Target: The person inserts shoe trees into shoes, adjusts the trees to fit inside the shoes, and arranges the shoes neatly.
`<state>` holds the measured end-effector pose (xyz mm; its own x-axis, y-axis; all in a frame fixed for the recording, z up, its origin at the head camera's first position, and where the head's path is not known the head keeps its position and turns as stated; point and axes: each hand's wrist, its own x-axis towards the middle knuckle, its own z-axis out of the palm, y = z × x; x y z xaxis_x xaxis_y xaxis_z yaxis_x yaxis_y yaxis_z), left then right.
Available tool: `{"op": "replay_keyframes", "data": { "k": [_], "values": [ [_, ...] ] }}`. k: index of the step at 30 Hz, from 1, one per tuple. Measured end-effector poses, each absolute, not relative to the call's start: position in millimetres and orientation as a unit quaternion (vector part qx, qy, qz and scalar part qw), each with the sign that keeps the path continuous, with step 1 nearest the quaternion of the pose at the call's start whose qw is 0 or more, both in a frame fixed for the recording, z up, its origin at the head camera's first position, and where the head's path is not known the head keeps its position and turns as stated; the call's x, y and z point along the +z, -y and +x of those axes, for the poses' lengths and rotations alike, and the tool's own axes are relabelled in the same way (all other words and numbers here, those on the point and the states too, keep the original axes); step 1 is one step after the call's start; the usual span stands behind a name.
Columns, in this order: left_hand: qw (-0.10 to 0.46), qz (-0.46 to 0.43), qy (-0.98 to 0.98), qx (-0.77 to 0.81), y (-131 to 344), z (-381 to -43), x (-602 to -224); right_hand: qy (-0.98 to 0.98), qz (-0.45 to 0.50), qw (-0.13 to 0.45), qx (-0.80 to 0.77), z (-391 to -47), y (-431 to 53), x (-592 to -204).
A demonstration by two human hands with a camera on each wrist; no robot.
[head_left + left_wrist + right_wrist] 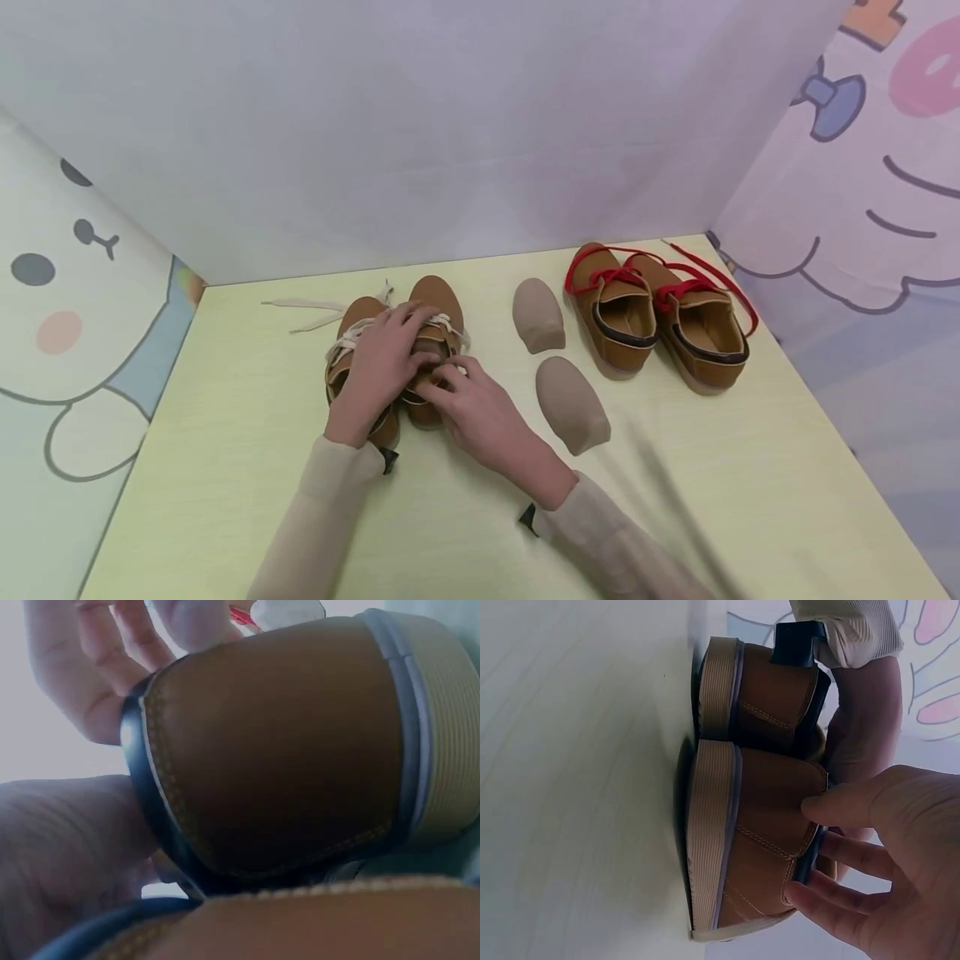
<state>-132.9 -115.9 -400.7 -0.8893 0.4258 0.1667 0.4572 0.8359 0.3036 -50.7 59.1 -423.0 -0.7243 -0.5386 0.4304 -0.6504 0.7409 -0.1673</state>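
Two brown shoes with white laces stand side by side on the left half of the table. My left hand lies across them, its fingers curled over the laces and tongue of the right-hand shoe and its thumb in the opening. It partly covers the left-hand shoe. My right hand grips the same right-hand shoe by its collar; in the right wrist view the thumb presses the brown side while the fingers touch the dark rim. The left wrist view shows the heel close up. The shoe's inside is mostly hidden.
Two beige toe-shaped shoe inserts, one farther back and one nearer, lie right of my hands. Beyond them stand two brown shoes with red laces. Loose white lace ends trail leftward. Cloth walls enclose the pale table.
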Motion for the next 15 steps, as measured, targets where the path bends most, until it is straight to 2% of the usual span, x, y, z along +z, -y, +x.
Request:
{"op": "replay_keyframes", "data": {
  "k": [10,15],
  "values": [
    [0.050,-0.179,0.972,-0.144,105,-135,-403,0.915,0.332,0.163,0.163,-50,-61,-423],
    [0.070,-0.151,0.974,-0.156,104,-135,-406,0.909,0.344,0.164,0.166,-49,-62,-422]
  ]
}}
